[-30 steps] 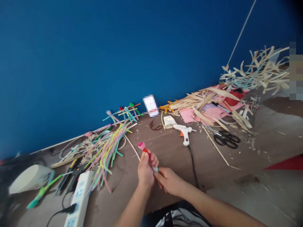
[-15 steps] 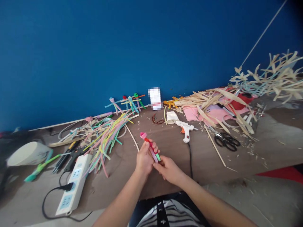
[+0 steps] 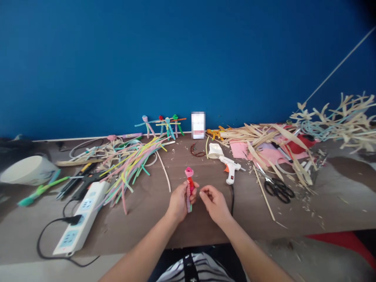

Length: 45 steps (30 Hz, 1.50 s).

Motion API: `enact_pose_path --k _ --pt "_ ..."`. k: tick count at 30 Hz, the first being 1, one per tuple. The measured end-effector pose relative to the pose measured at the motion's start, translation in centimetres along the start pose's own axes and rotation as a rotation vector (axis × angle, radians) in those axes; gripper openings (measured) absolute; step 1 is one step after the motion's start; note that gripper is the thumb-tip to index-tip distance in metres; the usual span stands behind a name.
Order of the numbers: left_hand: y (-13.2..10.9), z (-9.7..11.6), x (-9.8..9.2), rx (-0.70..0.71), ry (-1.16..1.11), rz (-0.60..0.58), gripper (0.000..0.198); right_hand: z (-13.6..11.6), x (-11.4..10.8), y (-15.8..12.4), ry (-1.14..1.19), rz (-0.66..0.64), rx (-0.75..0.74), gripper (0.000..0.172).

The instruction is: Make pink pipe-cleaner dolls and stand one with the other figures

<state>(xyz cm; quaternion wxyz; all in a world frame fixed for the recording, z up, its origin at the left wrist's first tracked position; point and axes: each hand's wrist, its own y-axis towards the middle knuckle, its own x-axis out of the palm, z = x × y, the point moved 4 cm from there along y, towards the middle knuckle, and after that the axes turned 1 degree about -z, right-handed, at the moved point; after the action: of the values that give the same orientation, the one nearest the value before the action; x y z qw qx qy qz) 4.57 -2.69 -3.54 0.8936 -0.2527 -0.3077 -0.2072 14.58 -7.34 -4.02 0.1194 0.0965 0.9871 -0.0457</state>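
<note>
My left hand (image 3: pixel 178 201) is wrapped round a small pipe cleaner figure (image 3: pixel 188 192), held upright above the table. Its curled top is pink, the middle is red, and lilac and mint green ends stick out below. Just right of it, apart from the figure, is my right hand (image 3: pixel 216 203). Its fingers are curled and the thumb meets the index finger; whether anything is between them I cannot make out. Beyond the hands lies a white hot glue gun (image 3: pixel 232 168), its cord running down past my right hand.
Loose pastel pipe cleaners (image 3: pixel 132 166) lie left, beside a white power strip (image 3: pixel 80 219) and a white bowl (image 3: pixel 29 170). Several pipe cleaner figures (image 3: pixel 167 125) lean against the blue wall. To the right are black-handled scissors (image 3: pixel 277 188) and pale dried strips (image 3: pixel 258 133).
My right hand has come off the lower end of the figure and moved right. My left hand has turned the figure more upright. The view has shifted slightly.
</note>
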Motion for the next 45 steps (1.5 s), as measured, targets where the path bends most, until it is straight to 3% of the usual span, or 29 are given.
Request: enact_pose_path --k 3,7,13,18,23,27,30,36,42,45 --pt "0.0 0.0 -0.2 0.033 0.008 0.040 0.024 -0.9 -0.6 0.3 0.014 0.057 -0.049 0.017" --pt "0.0 -0.1 -0.3 0.065 0.010 0.068 0.021 -1.7 -0.2 0.5 -0.003 0.033 -0.077 0.019" --pt "0.1 -0.1 -0.3 0.080 -0.081 0.019 0.020 -2.8 0.4 0.5 -0.332 0.007 -0.175 0.022" --pt "-0.1 -0.1 -0.2 0.077 -0.107 0.004 0.015 -3.1 0.9 0.4 -0.377 0.014 -0.171 0.028" --pt "-0.2 -0.2 0.0 0.107 -0.027 0.026 0.014 -2.2 1.4 0.7 -0.224 -0.042 -0.110 0.017" --pt "0.0 -0.2 -0.2 0.048 -0.041 0.043 0.018 -1.3 1.6 1.2 0.046 -0.112 -0.034 0.018" --pt "0.2 -0.1 -0.3 0.009 -0.112 0.009 0.017 -0.9 1.5 1.4 0.097 -0.136 -0.006 0.023" --pt "-0.1 -0.3 0.1 -0.005 -0.195 -0.031 0.014 -1.0 1.5 1.3 -0.067 -0.105 -0.073 0.024" --pt "-0.4 -0.7 -0.1 0.078 -0.168 0.109 0.013 -1.2 2.1 0.8 -0.237 -0.093 -0.117 0.019" --pt "-0.4 -0.8 -0.5 0.095 -0.097 0.105 0.014 -1.0 2.3 0.6 -0.284 -0.132 -0.075 0.019"
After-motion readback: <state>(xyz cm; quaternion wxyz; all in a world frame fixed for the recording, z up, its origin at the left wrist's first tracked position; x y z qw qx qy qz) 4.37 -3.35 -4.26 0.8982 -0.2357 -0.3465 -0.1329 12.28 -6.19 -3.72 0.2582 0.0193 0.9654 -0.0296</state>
